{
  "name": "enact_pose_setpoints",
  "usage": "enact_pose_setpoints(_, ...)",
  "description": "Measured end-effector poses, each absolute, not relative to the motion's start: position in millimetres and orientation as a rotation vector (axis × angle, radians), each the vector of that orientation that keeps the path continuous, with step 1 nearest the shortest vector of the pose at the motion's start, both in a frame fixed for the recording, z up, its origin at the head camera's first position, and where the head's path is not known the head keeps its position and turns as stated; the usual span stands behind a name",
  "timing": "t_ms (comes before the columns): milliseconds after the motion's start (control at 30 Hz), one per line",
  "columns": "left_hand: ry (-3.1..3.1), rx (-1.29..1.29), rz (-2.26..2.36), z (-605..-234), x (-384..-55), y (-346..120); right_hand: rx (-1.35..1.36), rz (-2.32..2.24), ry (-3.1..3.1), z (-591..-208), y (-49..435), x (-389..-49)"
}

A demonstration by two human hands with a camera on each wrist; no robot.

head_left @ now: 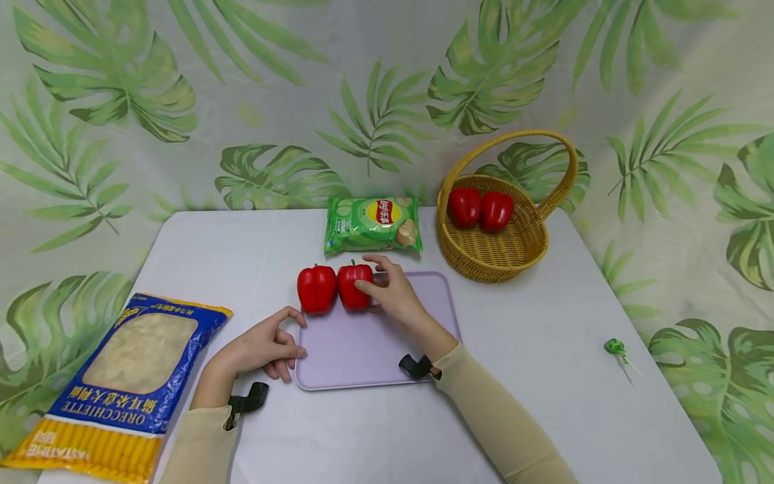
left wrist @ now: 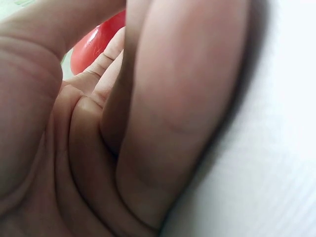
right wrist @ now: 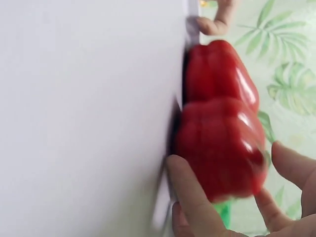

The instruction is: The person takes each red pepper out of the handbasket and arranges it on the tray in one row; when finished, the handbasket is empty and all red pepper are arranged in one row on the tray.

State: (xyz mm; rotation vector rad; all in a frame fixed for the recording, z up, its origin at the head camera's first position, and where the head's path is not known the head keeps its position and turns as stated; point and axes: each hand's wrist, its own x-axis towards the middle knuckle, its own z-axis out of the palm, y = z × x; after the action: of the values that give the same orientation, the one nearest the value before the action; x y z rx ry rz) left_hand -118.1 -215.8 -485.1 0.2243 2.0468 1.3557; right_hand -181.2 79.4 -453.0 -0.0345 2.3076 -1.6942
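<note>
Two red bell peppers stand side by side at the back left of a lilac tray (head_left: 363,356). My right hand (head_left: 393,292) is at the right-hand pepper (head_left: 354,288), its fingers spread about it. In the right wrist view one fingertip overlaps that pepper's lower side, while another finger stands a little apart from it. The left-hand pepper (head_left: 316,289) has no hand on it. My left hand (head_left: 266,344) lies at the tray's left rim with fingers loosely bent, thumb and index tips right at the edge. Its palm and fingers fill most of the left wrist view.
Behind the tray lies a green chip bag (head_left: 373,224). A wicker basket (head_left: 484,269) with a tall handle stands at the back right, holding two more red peppers (head_left: 481,208). A blue and yellow pasta bag (head_left: 130,383) lies at left, a green lollipop (head_left: 615,347) at far right.
</note>
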Motion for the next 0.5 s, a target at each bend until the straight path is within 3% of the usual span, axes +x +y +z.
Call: enact_pose_setpoints(500,2.047,0.218,1.352,-486,-119,-217,-0.036,-1.898,2.485,-388,164,-200)
